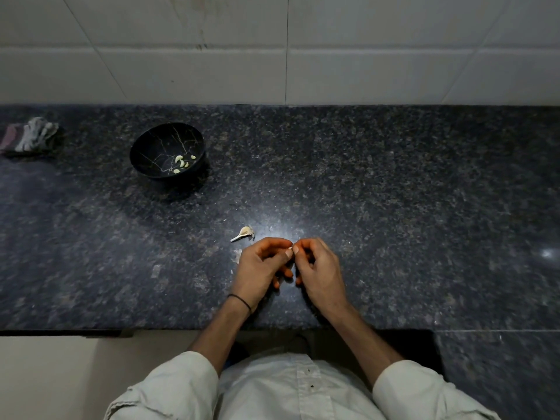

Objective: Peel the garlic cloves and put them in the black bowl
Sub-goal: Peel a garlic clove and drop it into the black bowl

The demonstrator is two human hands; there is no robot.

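Observation:
A black bowl (pixel 167 150) with pale crack-like lines stands on the dark granite counter (pixel 394 192) at the back left, and several peeled garlic cloves (pixel 181 164) lie inside it. My left hand (pixel 262 269) and my right hand (pixel 318 271) meet over the front middle of the counter. Both have curled fingers and pinch a small garlic clove (pixel 291 249) between their fingertips; most of the clove is hidden. An unpeeled clove with its stem (pixel 244 232) lies on the counter just beyond my left hand.
Bits of garlic skin (pixel 237 255) lie beside my left hand. A crumpled grey and dark red cloth (pixel 30 137) sits at the far left of the counter. A white tiled wall (pixel 272 47) rises behind. The counter's front edge (pixel 151 331) runs below my wrists.

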